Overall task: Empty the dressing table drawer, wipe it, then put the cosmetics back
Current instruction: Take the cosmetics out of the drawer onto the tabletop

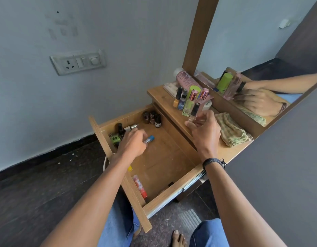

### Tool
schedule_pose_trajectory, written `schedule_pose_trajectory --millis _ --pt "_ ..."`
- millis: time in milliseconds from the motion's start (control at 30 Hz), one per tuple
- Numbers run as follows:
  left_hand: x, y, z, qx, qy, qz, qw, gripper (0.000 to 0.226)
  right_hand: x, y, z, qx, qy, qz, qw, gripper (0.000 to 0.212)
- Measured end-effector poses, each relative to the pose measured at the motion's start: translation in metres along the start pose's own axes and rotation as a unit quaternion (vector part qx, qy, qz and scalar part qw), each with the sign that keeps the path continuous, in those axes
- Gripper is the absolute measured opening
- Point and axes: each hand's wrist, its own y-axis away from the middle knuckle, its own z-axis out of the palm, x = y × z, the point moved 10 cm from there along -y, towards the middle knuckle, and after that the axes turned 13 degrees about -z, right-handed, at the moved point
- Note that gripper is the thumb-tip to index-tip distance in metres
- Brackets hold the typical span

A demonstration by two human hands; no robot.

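The wooden drawer [164,163] is pulled out. Inside it my left hand [131,144] grips a clear tube with a blue cap [150,139]. Small green and dark bottles [118,134] crowd the drawer's far left corner, and three dark nail polish bottles [152,117] stand at its back. A red tube [139,186] lies along the drawer's front wall. Up on the tabletop [159,93], my right hand [204,129] pinches a small clear bottle with a black cap [193,112]. It stands beside a cluster of perfume and polish bottles [189,98].
A green checked cloth [230,129] lies on the tabletop right of my right hand. A mirror [261,59] leans behind the bottles. A socket plate [77,62] is on the wall. My knees and a bare foot [178,237] are below the drawer.
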Motion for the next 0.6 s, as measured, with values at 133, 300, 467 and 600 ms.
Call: schedule_pose_trajectory --millis 133,300,467,600 --pt "0.006 0.000 0.013 -0.032 -0.061 0.016 0.997 0.040 0.001 -0.001 -0.001 0.005 0.011 0.004 1.000 0.036" --pt "0.021 0.000 0.012 -0.030 -0.154 0.031 0.987 0.028 -0.001 -0.001 -0.001 0.011 0.016 -0.002 1.000 0.036" --pt "0.027 0.001 0.003 -0.015 -0.150 0.017 0.988 0.018 -0.014 0.003 -0.013 0.041 -0.003 -0.038 0.998 0.037" --pt "0.009 -0.001 0.005 -0.080 0.058 -0.051 0.994 0.024 -0.033 0.012 -0.014 0.035 0.002 -0.121 0.992 0.040"
